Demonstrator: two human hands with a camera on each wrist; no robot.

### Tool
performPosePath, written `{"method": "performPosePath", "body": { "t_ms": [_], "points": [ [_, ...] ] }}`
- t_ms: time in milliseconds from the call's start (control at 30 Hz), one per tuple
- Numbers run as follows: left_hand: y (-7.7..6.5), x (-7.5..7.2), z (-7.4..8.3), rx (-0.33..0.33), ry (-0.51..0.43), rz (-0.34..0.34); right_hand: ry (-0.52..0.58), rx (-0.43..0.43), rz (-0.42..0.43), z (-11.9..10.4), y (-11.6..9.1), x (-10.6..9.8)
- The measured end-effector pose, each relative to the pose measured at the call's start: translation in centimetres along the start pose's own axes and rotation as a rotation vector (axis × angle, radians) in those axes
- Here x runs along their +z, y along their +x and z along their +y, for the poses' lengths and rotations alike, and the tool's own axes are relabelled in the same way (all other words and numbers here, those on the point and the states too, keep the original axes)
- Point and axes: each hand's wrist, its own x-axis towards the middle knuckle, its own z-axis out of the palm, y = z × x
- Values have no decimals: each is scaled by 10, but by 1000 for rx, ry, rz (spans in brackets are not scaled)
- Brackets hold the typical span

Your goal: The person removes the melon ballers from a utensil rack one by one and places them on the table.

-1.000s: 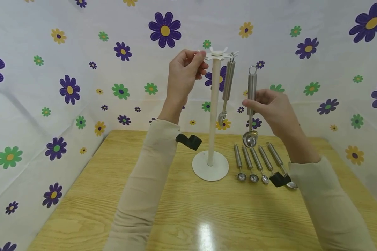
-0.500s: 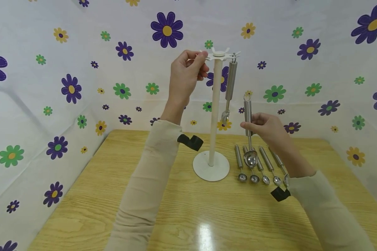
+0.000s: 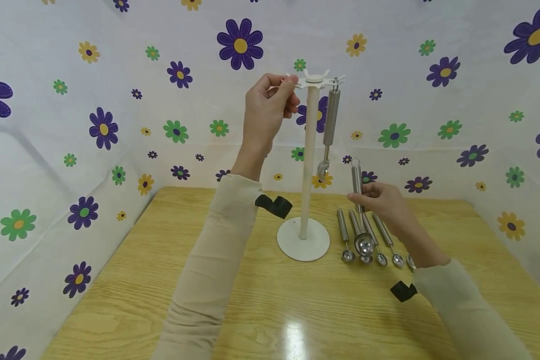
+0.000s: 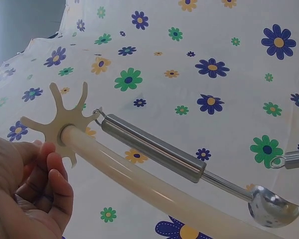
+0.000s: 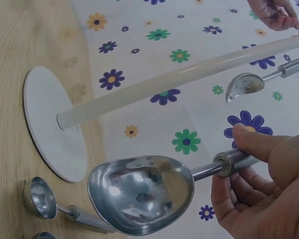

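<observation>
A white stand point(image 3: 308, 160) with a star-shaped hook top point(image 3: 314, 79) rises from a round base point(image 3: 303, 239) on the wooden table point(image 3: 270, 300). My left hand point(image 3: 267, 107) pinches one arm of the hook top point(image 4: 57, 130). One steel scoop point(image 3: 327, 127) hangs from a hook point(image 4: 189, 164). My right hand point(image 3: 382, 202) grips the handle of a large steel scoop point(image 3: 360, 210), its bowl point(image 5: 142, 191) low over the row of scoops lying on the table.
Several small steel scoops point(image 3: 373, 240) lie side by side to the right of the stand's base. Floral cloth point(image 3: 117, 100) walls the table on the back and both sides. Black wrist straps point(image 3: 273, 205) sit on both sleeves.
My right hand has lowered the large scoop from beside the hanging one down to just above the row on the table. The left hand has stayed on the hook top.
</observation>
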Motion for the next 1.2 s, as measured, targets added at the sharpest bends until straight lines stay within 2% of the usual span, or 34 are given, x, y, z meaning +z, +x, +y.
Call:
{"method": "performPosePath", "body": {
  "t_ms": [267, 500, 933, 1067, 1200],
  "points": [
    [-1, -1, 0, 8, -6, -6, 23, 5, -9, 17, -2, -2],
    [-2, -1, 0, 10, -6, -6, -40, 31, -18, 35, -6, -11],
    [-3, 0, 2, 13, -9, -9, -54, 7, -8, 74, -8, -43],
    [-3, 0, 2, 10, -14, -4, -45, 16, -9, 84, -8, -55],
    [-3, -1, 2, 6, -12, 0, -88, 43, -16, 92, -9, -67]
  ]
}}
